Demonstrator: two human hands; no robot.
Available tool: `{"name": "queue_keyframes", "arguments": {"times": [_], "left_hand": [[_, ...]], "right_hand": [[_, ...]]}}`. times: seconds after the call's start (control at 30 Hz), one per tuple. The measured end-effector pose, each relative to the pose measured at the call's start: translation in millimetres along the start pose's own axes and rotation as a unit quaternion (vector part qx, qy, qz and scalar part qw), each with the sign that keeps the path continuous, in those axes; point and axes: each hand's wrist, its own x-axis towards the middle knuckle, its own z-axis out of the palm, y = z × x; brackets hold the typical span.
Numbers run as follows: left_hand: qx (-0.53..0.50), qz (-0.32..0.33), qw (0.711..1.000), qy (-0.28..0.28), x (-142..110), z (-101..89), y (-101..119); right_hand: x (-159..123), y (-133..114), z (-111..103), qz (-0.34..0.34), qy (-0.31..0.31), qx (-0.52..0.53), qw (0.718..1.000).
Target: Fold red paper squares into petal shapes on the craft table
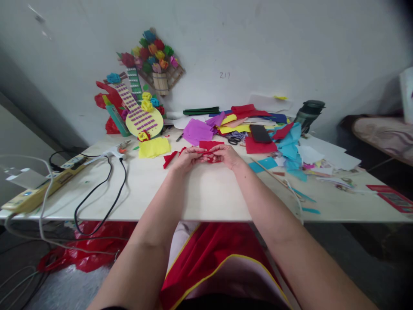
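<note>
My left hand (191, 158) and my right hand (226, 156) meet over the middle of the white table (213, 198). Between them, their fingertips pinch a small piece of red crepe paper (211, 159), partly hidden by the fingers. Just behind the hands lies another red paper piece (211, 144). Red scraps (169, 159) rest beside my left hand. A yellow paper sheet (155, 147) is farther left, and purple paper (197, 131) lies beyond the hands. Black-handled scissors (233, 141) sit behind my right hand.
At left stand a glue bottle (115, 116) and a guitar-shaped craft (144, 120). A power strip (41, 189), glue gun (118, 150) and looping cables lie near the left edge. A phone (260, 134), turquoise paper (290, 144), sticks (274, 178) and a dark bottle (309, 115) are at right.
</note>
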Motion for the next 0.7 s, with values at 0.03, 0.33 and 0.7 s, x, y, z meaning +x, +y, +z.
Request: {"name": "queue_keyframes", "arguments": {"times": [0.03, 0.33, 0.7], "left_hand": [[-0.002, 0.002, 1.000, -0.004, 0.1, 0.0, -0.1], [-0.006, 0.007, 1.000, -0.015, 1.5, -0.8, 0.3], [0.028, 0.013, 0.999, -0.011, 1.4, -0.1, 1.9]], "right_hand": [[0.6, 0.7, -0.7, -0.003, -0.003, 0.004, 1.000], [2.0, 1.7, -3.2, -0.017, -0.022, 0.020, 0.999], [-0.8, -1.5, 3.6, 0.002, 0.025, -0.022, 0.999]]}}
